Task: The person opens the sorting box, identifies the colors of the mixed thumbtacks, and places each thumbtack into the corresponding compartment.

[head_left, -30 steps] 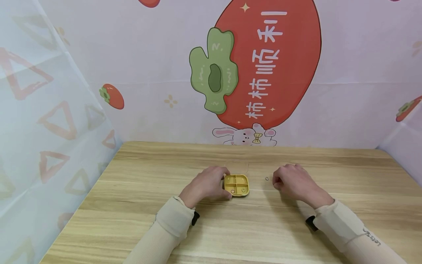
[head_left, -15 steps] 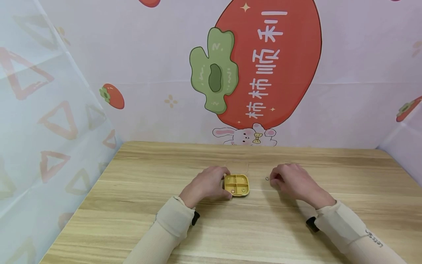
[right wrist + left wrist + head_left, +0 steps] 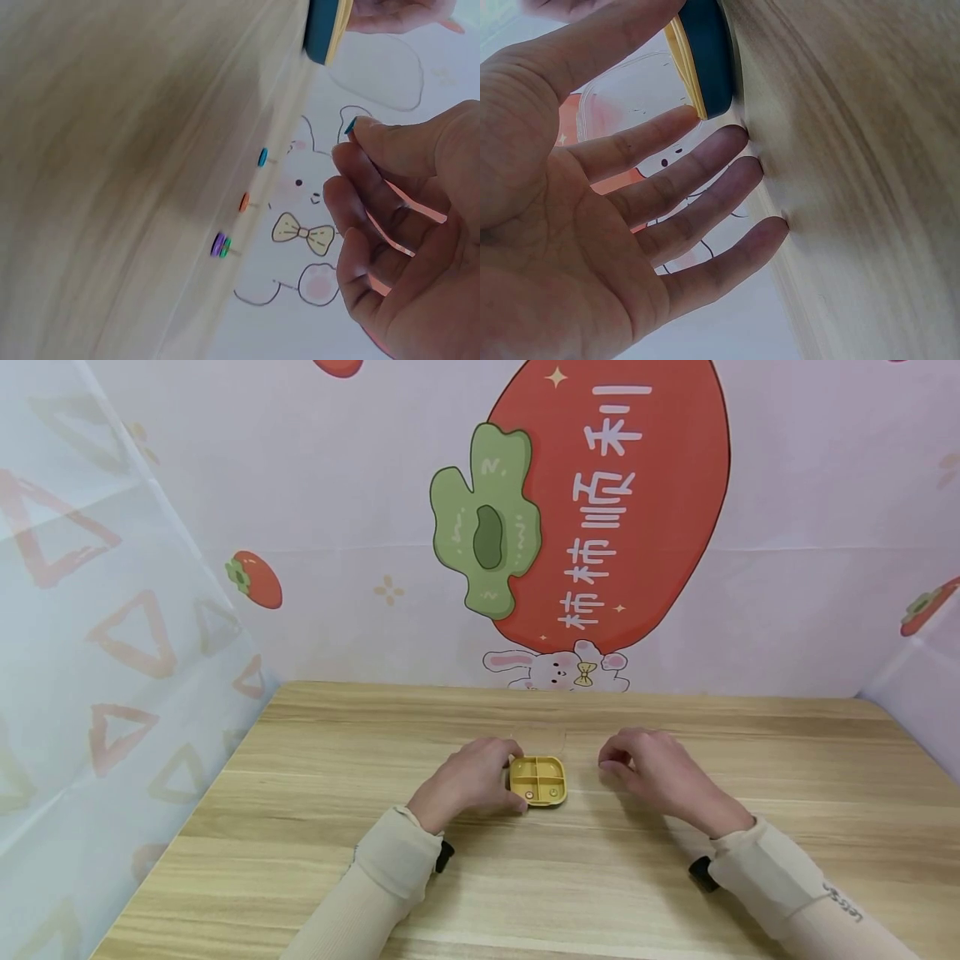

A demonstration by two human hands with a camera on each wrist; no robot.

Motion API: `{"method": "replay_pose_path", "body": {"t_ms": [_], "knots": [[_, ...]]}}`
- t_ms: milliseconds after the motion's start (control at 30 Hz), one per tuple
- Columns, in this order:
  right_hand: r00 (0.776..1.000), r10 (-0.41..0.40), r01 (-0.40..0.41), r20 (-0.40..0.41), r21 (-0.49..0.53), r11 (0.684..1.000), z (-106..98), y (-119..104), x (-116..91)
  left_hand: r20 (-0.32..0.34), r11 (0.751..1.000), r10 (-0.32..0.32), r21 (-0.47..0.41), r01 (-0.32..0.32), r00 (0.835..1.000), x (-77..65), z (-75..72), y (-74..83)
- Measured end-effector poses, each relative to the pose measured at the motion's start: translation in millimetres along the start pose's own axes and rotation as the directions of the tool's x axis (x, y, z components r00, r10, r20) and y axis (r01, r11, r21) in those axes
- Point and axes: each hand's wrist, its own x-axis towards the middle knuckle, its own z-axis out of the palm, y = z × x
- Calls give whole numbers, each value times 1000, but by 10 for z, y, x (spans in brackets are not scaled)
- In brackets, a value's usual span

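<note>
My left hand (image 3: 472, 781) holds the small box (image 3: 537, 778) at its left side, thumb at the front edge and index finger at the back. The other fingertips rest on the table in the left wrist view. Inside, the box is yellow, split by a cross divider; its outer shell is dark teal. Its front compartments hold one small round piece each. My right hand (image 3: 652, 768), right of the box and above the table, pinches a teal thumbtack (image 3: 350, 126) between thumb and index finger; its pin is hidden.
Several thumbtacks stand pin up on the table: a blue tack (image 3: 262, 157), an orange tack (image 3: 244, 202), and a purple tack (image 3: 217, 244) beside a green tack (image 3: 226, 247). The transparent lid (image 3: 540, 740) lies open behind the box. A printed backdrop (image 3: 337, 627) borders the table.
My right hand has moved left toward the box, and the small tack seen left of it earlier is out of sight in the head view. My left hand and the box stay put.
</note>
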Motion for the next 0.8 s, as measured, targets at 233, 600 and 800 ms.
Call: {"method": "replay_pose_path", "body": {"t_ms": [233, 600, 800], "knots": [[999, -36, 37, -9, 81, 996, 17, -86, 36, -1, 1000, 8, 4, -8, 1000, -5, 3, -7], [996, -82, 84, -18, 139, 987, 52, -272, 122, -1, 1000, 3, -1, -3, 1000, -1, -2, -19], [996, -93, 94, -16, 144, 985, 117, -389, 169, 9, 1000, -4, -4, 4, 1000, 3, -9, -25]]}}
